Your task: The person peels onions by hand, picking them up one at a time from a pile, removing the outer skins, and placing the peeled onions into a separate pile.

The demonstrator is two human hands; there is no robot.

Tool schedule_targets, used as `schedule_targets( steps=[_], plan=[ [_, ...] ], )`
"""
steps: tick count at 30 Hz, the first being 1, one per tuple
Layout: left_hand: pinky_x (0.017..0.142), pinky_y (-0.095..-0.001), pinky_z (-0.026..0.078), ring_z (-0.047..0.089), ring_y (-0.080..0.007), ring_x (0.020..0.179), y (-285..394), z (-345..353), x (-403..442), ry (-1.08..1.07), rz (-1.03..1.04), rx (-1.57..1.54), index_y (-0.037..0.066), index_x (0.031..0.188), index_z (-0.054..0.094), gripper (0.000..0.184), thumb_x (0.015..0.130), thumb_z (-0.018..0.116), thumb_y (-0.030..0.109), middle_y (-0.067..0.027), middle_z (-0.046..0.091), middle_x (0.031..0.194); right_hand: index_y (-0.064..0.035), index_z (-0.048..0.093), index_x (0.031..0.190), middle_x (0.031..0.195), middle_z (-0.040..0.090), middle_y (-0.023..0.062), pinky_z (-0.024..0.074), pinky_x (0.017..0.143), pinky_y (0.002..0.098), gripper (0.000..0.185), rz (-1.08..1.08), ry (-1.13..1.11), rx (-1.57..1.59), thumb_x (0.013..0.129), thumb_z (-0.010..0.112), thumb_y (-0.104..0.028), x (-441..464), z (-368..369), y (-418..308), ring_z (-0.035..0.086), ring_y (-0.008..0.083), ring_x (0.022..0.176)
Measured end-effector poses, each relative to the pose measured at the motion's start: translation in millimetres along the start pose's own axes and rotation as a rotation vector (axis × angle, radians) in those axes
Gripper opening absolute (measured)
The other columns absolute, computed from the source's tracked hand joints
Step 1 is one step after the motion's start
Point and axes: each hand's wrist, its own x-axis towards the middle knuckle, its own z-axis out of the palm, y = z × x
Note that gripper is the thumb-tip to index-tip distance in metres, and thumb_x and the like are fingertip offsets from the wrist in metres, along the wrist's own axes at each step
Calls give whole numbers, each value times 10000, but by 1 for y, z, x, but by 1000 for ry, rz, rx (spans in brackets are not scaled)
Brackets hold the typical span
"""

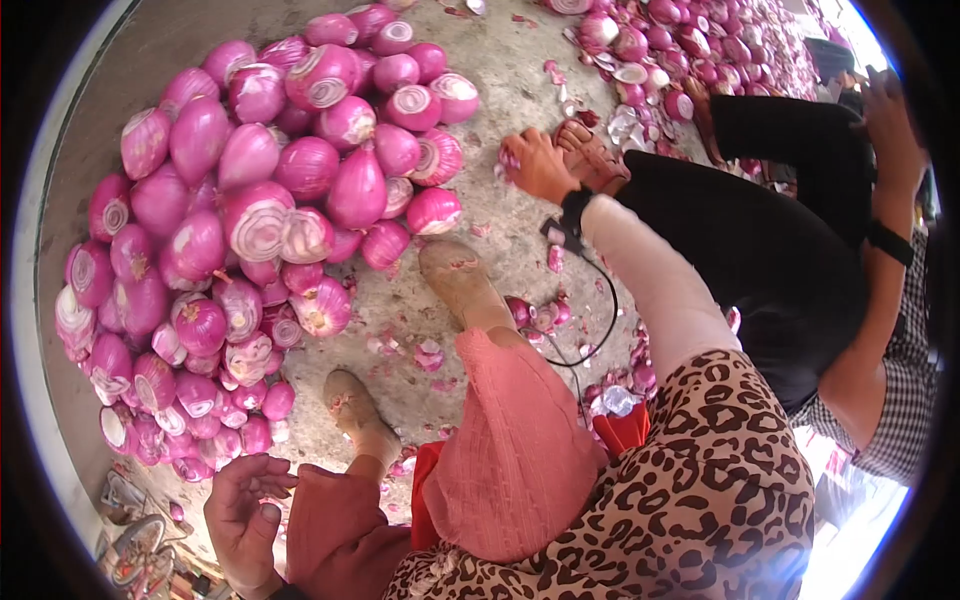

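Note:
My left hand (245, 515) is low on the left, beside my knee. Its fingers are loosely bent, the thumb stands apart, and nothing is in it. My right hand (540, 165) reaches out over the floor near a co-worker's bare foot (592, 158). Its fingers are curled down, with pink-purple bits of onion peel (508, 160) at the tips; part of the grip is hidden. Left of my feet lies a large heap of red onions (305, 168), many with their ends cut off and some showing pale rings.
More onions (690, 45) spread at the upper right. Beside me sits a co-worker in black trousers (750, 240). A cable (612, 310) runs from my right wrist. Small onions (540, 313) and peel lie on the concrete floor (400, 330). Shoes (135, 545) stand at lower left.

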Motion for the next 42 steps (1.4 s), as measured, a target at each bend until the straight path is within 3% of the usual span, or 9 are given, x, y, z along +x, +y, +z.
schedule_targets(
  steps=[7, 11, 12, 16, 21, 28, 34, 38, 42],
  plan=[
    [750, -282, 452, 578, -176, 854, 1, 6, 0, -71, 23, 38, -56, 1142, 490, 504, 817, 615, 308, -130, 594, 1001, -53, 569, 875, 958, 484, 179, 408, 723, 495, 209, 48, -37, -8, 671, 553, -13, -197, 4, 31, 501, 373, 900],
    [740, -291, 458, 582, -187, 853, -2, 5, -1, -71, -4, 54, -57, 1151, 484, 548, 811, 640, 343, -138, 592, 1014, -18, 662, 857, 946, 635, 202, 482, 749, 562, 208, 244, -1184, -181, 700, 582, -126, -296, -36, 34, 629, 381, 916],
    [733, -302, 466, 590, -203, 864, -2, 5, 0, -49, 2, 52, -61, 1159, 481, 571, 806, 654, 353, -150, 593, 1021, -24, 637, 920, 929, 629, 178, 461, 784, 560, 245, 281, -1228, -245, 708, 596, -139, -302, -39, 33, 620, 364, 914],
    [741, -310, 464, 585, -206, 870, -5, 6, 2, -54, -12, 74, -62, 1177, 471, 560, 808, 642, 323, -155, 587, 1028, -47, 535, 1034, 1017, 532, 185, 422, 799, 490, 320, 194, -237, 149, 733, 616, -121, -258, -32, 11, 516, 362, 989],
    [752, -308, 452, 584, -208, 874, 1, 10, -1, -59, -13, 73, -63, 1187, 467, 548, 810, 631, 299, -153, 586, 1040, -88, 528, 1059, 1066, 466, 171, 397, 795, 491, 371, -8, 54, 206, 722, 660, -165, -137, -8, -19, 463, 374, 997],
    [752, -303, 445, 582, -199, 867, -4, 7, -4, -25, 25, 65, -62, 1190, 469, 533, 832, 614, 305, -141, 584, 1037, -127, 544, 1038, 1093, 448, 154, 375, 815, 513, 394, 83, -316, 183, 684, 693, -212, -183, 20, -45, 441, 367, 1057],
    [749, -304, 443, 583, -205, 860, -9, 8, -1, -63, 31, 63, -60, 1201, 464, 549, 840, 619, 323, -140, 582, 1036, -177, 584, 1062, 1128, 447, 151, 340, 837, 571, 357, 64, -388, 78, 715, 662, -208, -252, 25, -66, 422, 371, 1078],
    [751, -304, 439, 579, -204, 858, -10, 9, -2, -61, 20, 62, -58, 1204, 460, 560, 837, 623, 333, -139, 579, 1032, -186, 598, 1048, 1117, 452, 151, 335, 852, 578, 297, 28, -409, 140, 752, 605, -172, -273, 28, -51, 421, 355, 1089],
    [748, -300, 433, 573, -199, 853, -11, 6, -1, -60, 18, 61, -55, 1190, 463, 552, 836, 625, 336, -137, 577, 1028, -224, 604, 1094, 1294, 422, 145, 317, 912, 647, 338, 69, -573, -84, 764, 574, -156, -353, 16, 12, 422, 377, 1173]
  ],
)
